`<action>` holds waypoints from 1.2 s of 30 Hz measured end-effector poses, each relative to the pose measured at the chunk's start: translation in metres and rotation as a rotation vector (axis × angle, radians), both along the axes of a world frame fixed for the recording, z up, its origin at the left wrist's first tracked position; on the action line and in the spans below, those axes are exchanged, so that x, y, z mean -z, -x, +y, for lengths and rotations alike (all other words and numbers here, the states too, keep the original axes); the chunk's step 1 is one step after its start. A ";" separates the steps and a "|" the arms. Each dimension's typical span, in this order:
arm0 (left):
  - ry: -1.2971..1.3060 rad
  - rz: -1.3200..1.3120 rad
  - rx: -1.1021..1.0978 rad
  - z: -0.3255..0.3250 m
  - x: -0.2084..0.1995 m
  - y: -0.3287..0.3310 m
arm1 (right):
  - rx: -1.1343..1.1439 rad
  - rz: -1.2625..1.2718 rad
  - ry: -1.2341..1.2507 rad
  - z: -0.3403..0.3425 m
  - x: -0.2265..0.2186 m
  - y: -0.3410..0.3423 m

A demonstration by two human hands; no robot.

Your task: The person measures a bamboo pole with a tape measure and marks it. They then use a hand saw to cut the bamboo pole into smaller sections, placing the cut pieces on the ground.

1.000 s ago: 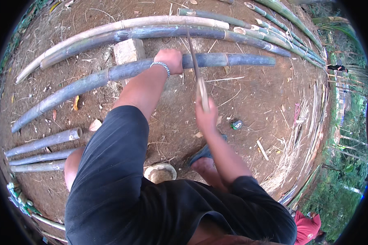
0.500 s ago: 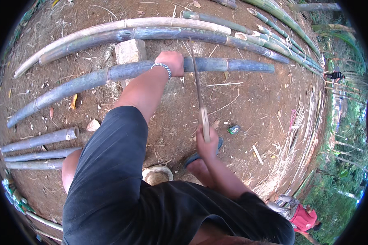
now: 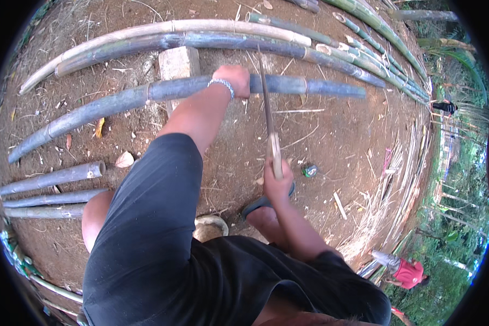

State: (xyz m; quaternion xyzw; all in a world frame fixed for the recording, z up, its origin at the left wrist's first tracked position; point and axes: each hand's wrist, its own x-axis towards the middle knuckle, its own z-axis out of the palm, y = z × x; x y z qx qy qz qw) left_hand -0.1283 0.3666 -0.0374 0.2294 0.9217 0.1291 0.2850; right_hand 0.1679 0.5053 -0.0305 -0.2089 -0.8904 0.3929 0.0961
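- Since the frame a second ago, my right grip (image 3: 277,182) has drawn lower in the frame with its tool, and a person in a red shirt (image 3: 408,273) at lower right has shifted upward; my left grip (image 3: 232,80) keeps its place.
- The bamboo pole (image 3: 103,111), dark and bluish, bends across the upper half of the frame, from far left to right of centre, passing over a pale block (image 3: 179,64).
- My left grip, upper centre, with a braided bracelet (image 3: 221,82) at the wrist, is clasped over that pole.
- My right grip, just right of centre, is wrapped around the pale handle (image 3: 275,146) of a long, thin blade (image 3: 265,103). The blade points up the frame and crosses the pole just right of my left grip.
- As for progress, the pole looks to be in one piece, so I judge the work at the blade unfinished, with the parting of the pole still left. I cannot tell how deep any cut goes.
- Shorter poles (image 3: 60,178) with a visible cut end lie at lower left; more long poles (image 3: 146,28) lie along the top.
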 end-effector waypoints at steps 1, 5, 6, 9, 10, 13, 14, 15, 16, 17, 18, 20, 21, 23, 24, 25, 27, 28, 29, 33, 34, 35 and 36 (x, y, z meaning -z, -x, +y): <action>-0.023 0.033 0.004 0.010 -0.002 -0.003 | -0.012 0.021 0.032 0.004 -0.005 0.030; -0.056 0.053 0.037 0.016 -0.003 -0.002 | -0.010 -0.011 0.033 0.006 -0.008 0.104; -0.061 0.055 0.034 0.014 -0.007 0.001 | -0.032 0.044 -0.035 0.006 -0.003 0.107; -0.033 0.072 0.029 -0.003 0.001 0.002 | -0.085 0.115 -0.034 -0.012 -0.011 -0.003; -0.018 0.076 0.036 -0.003 0.005 -0.002 | -0.068 0.069 -0.015 -0.007 -0.007 -0.002; -0.057 0.078 0.050 0.006 -0.008 0.000 | 0.049 -0.076 0.161 0.009 -0.018 0.059; -0.052 0.065 0.060 0.015 -0.014 0.002 | 0.049 -0.046 0.144 0.014 -0.015 0.089; -0.036 0.042 0.058 0.017 -0.017 0.002 | 0.037 -0.028 0.136 0.010 -0.008 0.113; -0.021 0.019 0.057 0.020 -0.017 0.002 | 0.026 -0.010 0.127 0.009 -0.004 0.123; -0.059 0.067 0.059 0.023 -0.012 -0.003 | 0.033 -0.035 0.052 0.012 0.001 0.095; -0.032 0.054 0.047 0.012 -0.007 -0.002 | 0.021 -0.055 -0.007 0.000 0.008 0.056; 0.007 0.046 0.013 -0.004 -0.006 0.005 | -0.041 0.075 0.031 -0.010 -0.003 0.004; 0.025 0.039 0.001 -0.008 -0.006 0.003 | -0.063 0.094 0.053 -0.008 -0.005 -0.008; 0.031 0.022 0.028 -0.001 -0.012 0.000 | -0.037 -0.019 0.080 0.003 -0.014 0.028; -0.002 0.045 0.046 0.016 -0.018 0.004 | -0.009 -0.039 0.100 0.018 -0.017 0.076; -0.019 0.056 0.058 0.026 -0.019 0.005 | 0.013 -0.069 0.137 0.027 -0.017 0.107; -0.028 0.051 0.045 0.027 -0.011 0.000 | 0.029 -0.053 0.157 0.016 -0.008 0.097; -0.032 0.048 0.036 0.021 -0.007 0.000 | 0.037 -0.044 0.168 0.009 -0.006 0.089; -0.036 0.052 0.026 0.012 -0.006 0.003 | 0.025 -0.098 -0.035 0.009 0.006 0.045; 0.018 0.035 0.009 -0.002 -0.004 -0.003 | -0.021 0.000 0.100 0.004 0.005 0.017; -0.009 0.048 0.022 0.006 0.001 -0.005 | 0.021 -0.098 0.110 0.010 -0.008 0.052; -0.042 0.076 0.039 0.020 0.000 -0.002 | 0.018 -0.083 0.138 0.018 -0.019 0.104; -0.044 0.072 0.060 0.030 -0.002 -0.005 | 0.006 -0.080 0.178 0.023 -0.023 0.136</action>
